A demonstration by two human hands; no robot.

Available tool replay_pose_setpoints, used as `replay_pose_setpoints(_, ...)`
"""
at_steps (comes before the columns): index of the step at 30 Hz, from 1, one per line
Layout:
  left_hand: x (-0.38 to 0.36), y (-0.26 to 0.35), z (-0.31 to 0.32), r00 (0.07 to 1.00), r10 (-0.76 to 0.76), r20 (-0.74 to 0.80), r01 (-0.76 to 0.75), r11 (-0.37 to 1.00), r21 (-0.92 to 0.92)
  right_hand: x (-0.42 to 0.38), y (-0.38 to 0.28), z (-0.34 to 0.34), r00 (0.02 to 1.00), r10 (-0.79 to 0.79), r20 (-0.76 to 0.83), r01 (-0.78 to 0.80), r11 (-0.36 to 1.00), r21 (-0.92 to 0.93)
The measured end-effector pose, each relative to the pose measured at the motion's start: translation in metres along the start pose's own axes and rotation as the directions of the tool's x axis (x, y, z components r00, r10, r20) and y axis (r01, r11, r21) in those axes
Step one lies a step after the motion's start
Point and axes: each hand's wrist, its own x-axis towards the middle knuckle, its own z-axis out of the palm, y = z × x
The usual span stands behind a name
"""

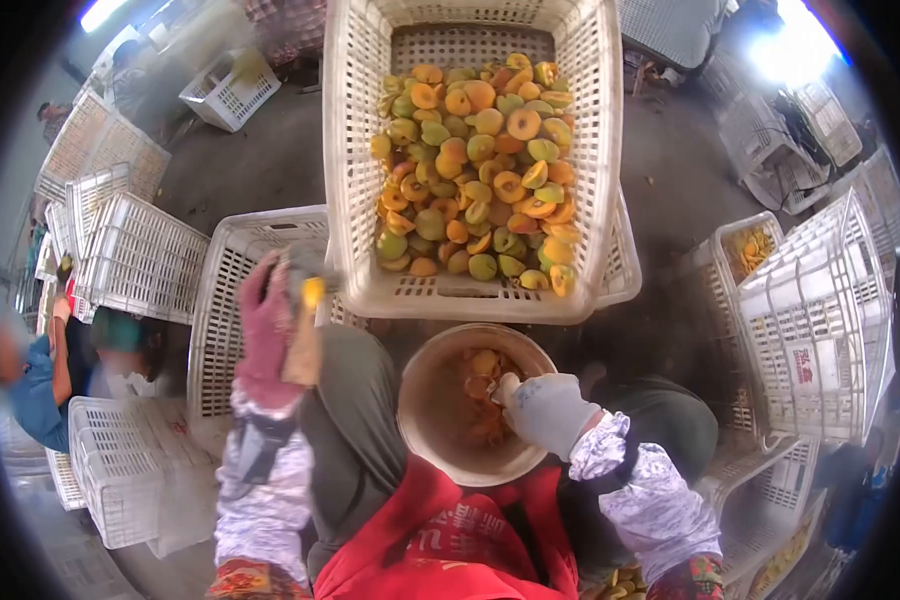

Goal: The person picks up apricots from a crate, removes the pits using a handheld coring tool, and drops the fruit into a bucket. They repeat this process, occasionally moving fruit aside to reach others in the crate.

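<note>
My left hand (265, 335), in a pinkish-red glove, is closed around a tool with a wooden handle (303, 350); its upper end is blurred, with a small yellow piece (313, 293) against it. My right hand (545, 410), in a pale grey glove, is over the right side of a round white bucket (425, 440). Its fingers are closed around something small that I cannot make out. Orange-brown pieces (483, 375) lie inside the bucket. Beyond it, a large white crate (355, 200) holds many halved orange and green fruits (475, 170).
An open white crate (215, 330) stands beside my left hand. Stacked crates (140, 255) are on the left, near a person in blue (45, 390). More crates (820, 320) stand on the right, one holding yellow fruit (748, 248). A small crate (232, 90) sits at the upper left.
</note>
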Motion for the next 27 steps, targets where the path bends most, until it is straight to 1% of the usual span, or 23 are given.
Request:
replay_pose_setpoints(1,0.002,-0.010,-0.026,0.995,-0.090,0.033,0.082,0.979,0.189,-0.003,-0.001,-0.002,1.000,0.008,-0.008,-0.008,1.000,0.010)
replay_pose_setpoints(2,0.010,0.009,-0.031,0.996,-0.079,0.045,0.069,0.979,0.194,-0.007,-0.003,-0.006,0.999,-0.027,-0.019,0.027,1.000,0.008)
replay_pose_setpoints(3,0.022,0.037,-0.035,0.981,-0.118,0.153,0.036,0.890,0.455,-0.011,-0.005,-0.012,0.998,-0.061,-0.029,0.061,0.998,0.004)
replay_pose_setpoints(4,0.028,0.054,-0.034,0.953,-0.185,0.240,-0.027,0.736,0.676,-0.014,-0.006,-0.018,0.998,-0.054,-0.034,0.054,0.998,0.011)
replay_pose_setpoints(5,0.029,0.054,-0.027,0.967,-0.001,0.254,-0.177,0.716,0.675,-0.016,-0.004,-0.026,0.995,-0.054,-0.089,0.054,0.999,0.004)
replay_pose_setpoints(6,0.034,0.065,-0.013,0.949,-0.028,0.314,-0.153,0.829,0.537,-0.017,-0.001,-0.032,0.988,-0.054,-0.143,0.054,0.999,-0.007)
replay_pose_setpoints(7,0.038,0.080,0.009,0.926,-0.044,0.375,-0.112,0.916,0.384,-0.018,0.006,-0.035,0.980,-0.023,-0.198,0.000,0.993,-0.117)
replay_pose_setpoints(8,0.037,0.085,0.037,0.886,-0.034,0.463,-0.052,0.984,0.172,-0.019,0.017,-0.043,0.956,-0.001,-0.294,-0.040,0.990,-0.136)
replay_pose_setpoints(9,0.035,0.091,0.069,0.839,-0.003,0.544,0.031,0.999,-0.044,-0.018,0.027,-0.050,0.912,0.036,-0.408,-0.142,0.962,-0.232)
replay_pose_setpoints(10,0.035,0.108,0.100,0.804,0.080,0.589,-0.191,0.973,0.128,-0.016,0.033,-0.069,0.865,0.164,-0.474,-0.224,0.972,-0.072)
replay_pose_setpoints(11,0.030,0.118,0.135,0.768,-0.002,0.640,-0.060,0.995,0.076,-0.016,0.042,-0.079,0.778,0.348,-0.523,-0.305,0.937,0.169)
replay_pose_setpoints(12,0.023,0.121,0.172,0.718,-0.077,0.692,0.076,0.997,0.032,-0.017,0.049,-0.091,0.673,0.369,-0.642,-0.277,0.929,0.245)
replay_pose_setpoints(14,0.011,0.124,0.229,0.722,0.038,0.691,-0.088,0.995,0.038,-0.023,0.063,-0.103,0.546,0.470,-0.694,-0.225,0.880,0.419)
replay_pose_setpoints(15,0.010,0.129,0.245,0.719,0.041,0.694,-0.087,0.996,0.031,-0.026,0.067,-0.104,0.546,0.472,-0.692,-0.232,0.879,0.417)
replay_pose_setpoints(17,0.011,0.135,0.267,0.657,-0.131,0.742,-0.178,0.930,0.321,-0.030,0.071,-0.105,0.517,0.603,-0.607,-0.237,0.782,0.576)
replay_pose_setpoints(18,0.014,0.134,0.270,0.651,-0.128,0.749,-0.183,0.930,0.318,-0.031,0.071,-0.106,0.513,0.611,-0.603,-0.242,0.777,0.581)
replay_pose_setpoints(20,0.022,0.125,0.266,0.590,-0.111,0.800,-0.283,0.899,0.333,-0.029,0.066,-0.108,0.522,0.557,-0.646,-0.219,0.819,0.530)
replay_pose_setpoints(21,0.026,0.124,0.264,0.577,-0.055,0.815,-0.348,0.886,0.306,-0.027,0.064,-0.109,0.523,0.566,-0.637,-0.174,0.803,0.570)
replay_pose_setpoints(22,0.027,0.125,0.261,0.582,-0.055,0.812,-0.349,0.884,0.310,-0.024,0.062,-0.109,0.522,0.562,-0.641,-0.169,0.805,0.568)
replay_pose_setpoints(24,0.028,0.131,0.253,0.600,0.034,0.799,-0.419,0.864,0.278,-0.018,0.062,-0.109,0.493,0.525,-0.694,-0.167,0.840,0.517)
replay_pose_setpoints(25,0.022,0.118,0.260,0.688,0.127,0.714,-0.391,0.895,0.217,-0.016,0.063,-0.107,0.499,0.548,-0.671,-0.175,0.822,0.541)
replay_pose_setpoints(26,0.025,0.115,0.258,0.692,0.132,0.709,-0.390,0.896,0.214,-0.016,0.064,-0.106,0.499,0.543,-0.676,-0.177,0.827,0.534)
replay_pose_setpoints(27,0.027,0.111,0.254,0.733,0.022,0.680,-0.156,0.978,0.137,-0.015,0.064,-0.105,0.507,0.550,-0.664,-0.191,0.822,0.536)
